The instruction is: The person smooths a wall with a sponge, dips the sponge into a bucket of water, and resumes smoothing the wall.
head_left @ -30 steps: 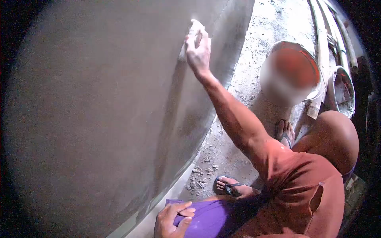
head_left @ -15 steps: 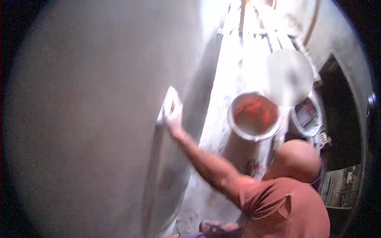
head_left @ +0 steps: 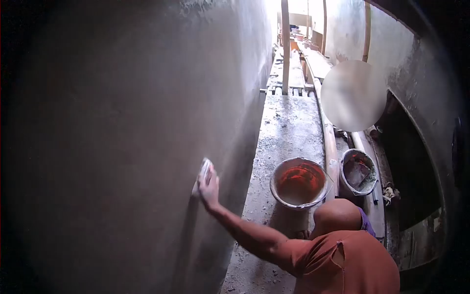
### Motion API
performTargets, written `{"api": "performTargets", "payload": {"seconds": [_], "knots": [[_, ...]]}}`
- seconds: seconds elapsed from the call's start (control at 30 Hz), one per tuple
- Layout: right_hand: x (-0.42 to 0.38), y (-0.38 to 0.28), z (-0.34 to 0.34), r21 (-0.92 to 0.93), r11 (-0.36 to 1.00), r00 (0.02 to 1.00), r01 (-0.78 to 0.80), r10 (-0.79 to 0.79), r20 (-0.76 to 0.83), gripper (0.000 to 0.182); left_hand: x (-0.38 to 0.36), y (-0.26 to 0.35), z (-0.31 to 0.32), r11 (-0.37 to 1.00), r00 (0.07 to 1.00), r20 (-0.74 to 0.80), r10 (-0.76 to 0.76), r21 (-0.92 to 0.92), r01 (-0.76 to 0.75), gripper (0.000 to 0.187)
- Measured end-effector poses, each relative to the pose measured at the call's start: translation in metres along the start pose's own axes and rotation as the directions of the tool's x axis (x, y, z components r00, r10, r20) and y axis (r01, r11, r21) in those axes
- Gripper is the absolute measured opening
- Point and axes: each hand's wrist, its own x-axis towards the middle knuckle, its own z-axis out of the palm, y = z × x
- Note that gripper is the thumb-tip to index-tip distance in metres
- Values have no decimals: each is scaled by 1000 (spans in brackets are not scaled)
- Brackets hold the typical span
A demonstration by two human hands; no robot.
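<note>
The right hand (head_left: 209, 185) presses a pale sponge (head_left: 203, 171) flat against the grey plastered wall (head_left: 122, 147), low on the wall and to the left of the walkway. The fingers are spread and laid over the back of the sponge, holding it to the surface rather than curling round it — the palm faces the wall and the fingertips point upward. The arm reaches out long from the shoulder, nearly straight, running down and to the right from the wrist to the sleeve of an orange-red shirt (head_left: 352, 262) at the bottom of the view. The left hand is out of sight, so I cannot tell what its fingers are doing. A bent knee (head_left: 338, 213) rises just above the shirt. On the dusty concrete floor (head_left: 289, 127) near that knee stands a round bucket (head_left: 299, 183) with a reddish inside, well apart from the hand at the wall. Just beside it to the right, past a long pale pipe (head_left: 329, 142) lying along the floor, sits a second, smaller bucket (head_left: 359, 171) with grey stuff in it. The walkway runs away into bright light — upright posts (head_left: 285, 44) stand at its far end.
</note>
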Motion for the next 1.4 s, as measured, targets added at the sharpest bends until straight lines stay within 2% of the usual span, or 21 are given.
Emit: {"api": "performTargets", "payload": {"seconds": [0.1, 0.17, 0.2, 0.23, 0.27, 0.37, 0.43, 0.5, 0.53, 0.63, 0.7, 0.73, 0.8, 0.87, 1.0, 1.07, 1.1, 1.17, 1.3, 1.37, 1.4], "knots": [[-116, -13, 10, 194, 978, 991, 76, -96, 96, 66, 9, -4, 6, 1000, 1000, -3, 18, 21, -17, 39], [-149, -9, 8, -4, 979, 966, 206, -202, 158, 65, 13, -2, 6, 999, 1000, 2, 26, 34, -26, 39], [-132, 3, 13, 115, 960, 957, 257, -269, 107, 62, 12, 2, 6, 999, 1000, -22, 18, 50, -17, 38], [-106, -3, 11, 65, 965, 963, 254, -259, 77, 57, 9, 3, 6, 998, 999, -46, 5, 68, -2, 37], [-70, -18, 5, -50, 981, 981, 185, -181, 71, 56, 3, 1, 4, 998, 999, -45, -5, 69, 8, 37], [24, -9, -2, 58, 998, 1000, 0, -1, 16, 57, -14, -1, -1, 997, 997, -32, 70, -33, -71, 35], [25, -2, -2, -19, 999, 999, -42, 41, -21, 57, -17, 2, 0, 997, 997, -28, 78, -5, -78, 36], [-19, 26, 16, -41, 988, 988, 149, -150, -46, 51, -15, 4, 0, 996, 996, -26, 90, 21, -89, 37], [-61, 18, 21, 71, 989, 991, 126, -129, 38, 52, -14, 4, 1, 995, 995, -25, 93, 35, -93, 38], [-172, -24, 6, 77, 945, 936, 319, -327, 134, 48, 0, -1, 6, 997, 998, -4, 58, 52, -58, 39], [-145, -22, 7, 102, 925, 925, 367, -374, 65, 44, -4, -8, 6, 998, 998, 1, 63, 30, -63, 38], [-107, -10, 12, -18, 936, 936, 351, -350, 43, 44, -9, -11, 5, 997, 997, -7, 74, 14, -74, 37], [-31, -7, 5, 35, 987, 987, 156, -157, 38, 51, -19, -16, 6, 992, 994, -34, 101, -75, -103, 36], [7, 10, 2, 50, 986, 987, 157, -158, 18, 60, -27, -8, 2, 980, 993, -46, 108, -165, -114, 36], [-93, -28, -2, -65, 993, 991, -104, 109, 80, 63, -18, 47, -16, 999, 998, -50, 33, -10, -34, 36], [-162, -27, 0, -100, 991, 981, 85, -66, 181, 63, -10, 50, -20, 995, 995, -26, 96, 20, -95, 37], [-168, -16, 3, -90, 995, 980, 45, -27, 195, 63, -10, 52, -23, 998, 998, -20, 52, 27, -52, 37], [-142, 18, 14, 21, 961, 957, 276, -277, 87, 66, -11, 51, -25, 998, 998, 20, 62, -36, -61, 39], [-19, 26, -5, -65, 988, 990, 139, -138, 22, 59, -43, 35, -21, 993, 994, -65, 86, -72, -91, 42], [10, 41, -8, 162, 978, 991, -132, 125, 53, 57, -51, 29, -17, 990, 996, -86, 26, -140, -38, 44], [3, 40, -5, 33, 996, 996, -86, 86, 4, 58, -53, 29, -16, 989, 995, -99, 33, -142, -47, 45]]}}
